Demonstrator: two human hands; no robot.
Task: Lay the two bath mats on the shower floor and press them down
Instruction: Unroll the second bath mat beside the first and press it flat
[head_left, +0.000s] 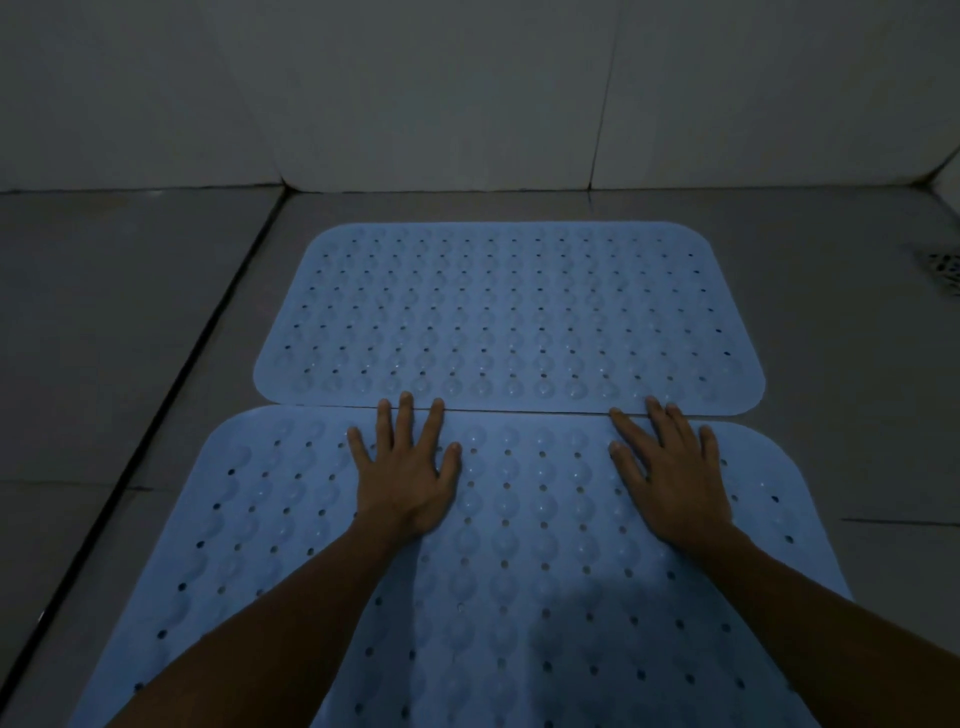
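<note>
- Two pale blue bath mats are lying flat on the grey tiled shower floor (156, 364), one beyond the other, and the light is dim.
- The far mat (509, 312) is sitting closer to the back wall (467, 93), its near long edge running straight across the view.
- The near mat (519, 571) is lying right against it; the two edges are meeting along one line, and whether one is overlapping the other cannot be told.
- Both mats are showing rows of small holes and round suction bumps.
- The left hand (405, 478) is pressing palm-down on the near mat, fingers straight and spread, with the fingertips reaching onto the seam and just touching the far mat.
- The right hand (675, 483) is pressing flat on the near mat too, fingers fanned out, with its longest fingertips crossing the seam.
- Neither hand is making a grip: both are released, fingers laid out flat, grasping nothing.
- Both forearms are stretching in from the bottom of the view over the near mat.
- A floor drain (943, 270) is showing at the right edge, well apart from the mats.
- A dark grout line is running diagonally down the floor to the left of the mats.
</note>
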